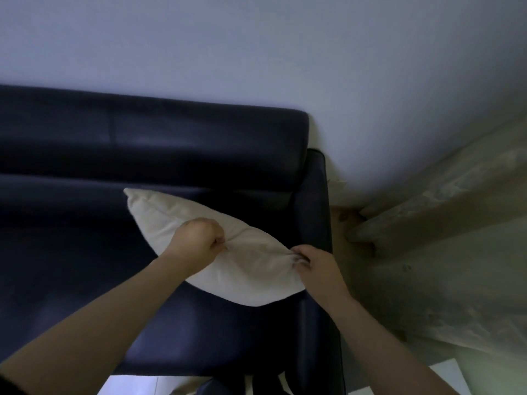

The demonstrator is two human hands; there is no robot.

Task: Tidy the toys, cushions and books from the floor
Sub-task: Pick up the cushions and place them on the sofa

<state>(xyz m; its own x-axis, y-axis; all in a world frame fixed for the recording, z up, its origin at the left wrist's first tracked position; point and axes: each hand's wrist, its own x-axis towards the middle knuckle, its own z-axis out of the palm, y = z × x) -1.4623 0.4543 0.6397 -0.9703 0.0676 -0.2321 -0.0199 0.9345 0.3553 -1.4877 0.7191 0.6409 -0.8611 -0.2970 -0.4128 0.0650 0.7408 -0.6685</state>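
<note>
Over the dark sofa (71,252), my left hand (196,240) and right hand (316,266) pinch the cream cushion (248,277), placing it; next, I judge, settle it and let go.

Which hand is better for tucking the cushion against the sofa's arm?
Probably the right. The right hand pinches the cushion at the end beside the sofa armrest, while the left hand grips its middle, farther from that side.

Head-worn, downward (close) over cushion (242,276)
</note>
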